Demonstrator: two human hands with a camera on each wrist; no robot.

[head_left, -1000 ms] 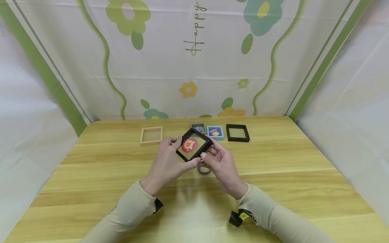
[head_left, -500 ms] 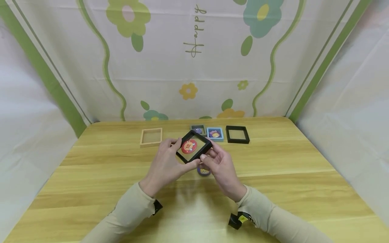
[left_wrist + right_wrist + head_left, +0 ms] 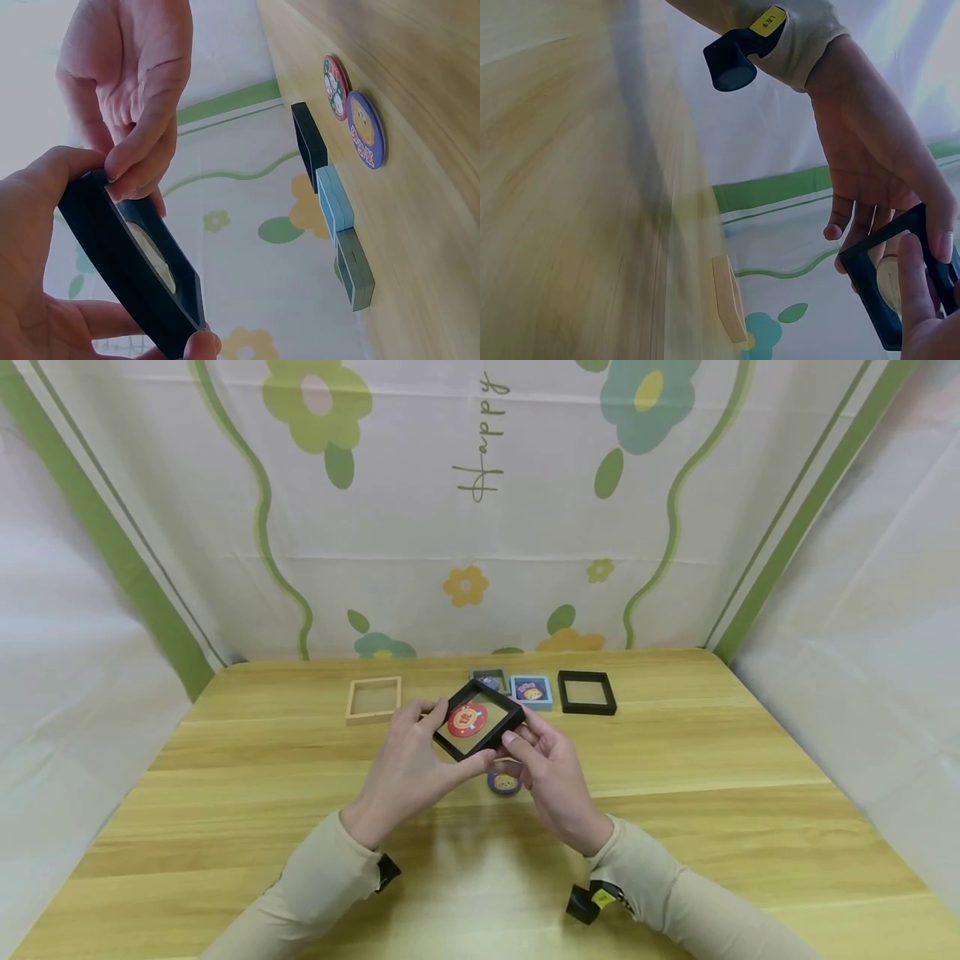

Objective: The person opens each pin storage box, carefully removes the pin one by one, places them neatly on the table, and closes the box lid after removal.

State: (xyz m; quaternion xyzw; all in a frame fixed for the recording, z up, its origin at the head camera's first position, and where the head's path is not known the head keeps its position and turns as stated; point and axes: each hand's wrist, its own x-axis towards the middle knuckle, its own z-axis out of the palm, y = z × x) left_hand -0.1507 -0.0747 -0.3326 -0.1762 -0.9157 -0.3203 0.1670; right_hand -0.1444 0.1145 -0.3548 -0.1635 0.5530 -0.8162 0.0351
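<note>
Both hands hold a square black display frame (image 3: 498, 731) tilted above the table. A red round badge (image 3: 467, 720) with yellow lettering shows inside its window. My left hand (image 3: 408, 764) grips the frame's left side, thumb along the lower edge. My right hand (image 3: 551, 768) pinches the right corner, the thumb on the frame's edge; the left wrist view shows its curled fingers (image 3: 135, 161) at that corner. Below the frame lies a purple round badge (image 3: 505, 781), partly behind the right hand. Beside it a red-rimmed badge (image 3: 335, 86) shows only in the left wrist view.
Along the back of the wooden table (image 3: 675, 818) lie a light-wood frame (image 3: 374, 700), a grey frame (image 3: 489, 678) and a light-blue frame (image 3: 531, 692), the last two with badges inside. Another black frame (image 3: 587, 692) lies right of these. A flowered cloth (image 3: 375, 527) hangs behind.
The right thumb has shifted slightly up along the frame's corner, and more of the purple badge shows. The left hand and the frame stay nearly still.
</note>
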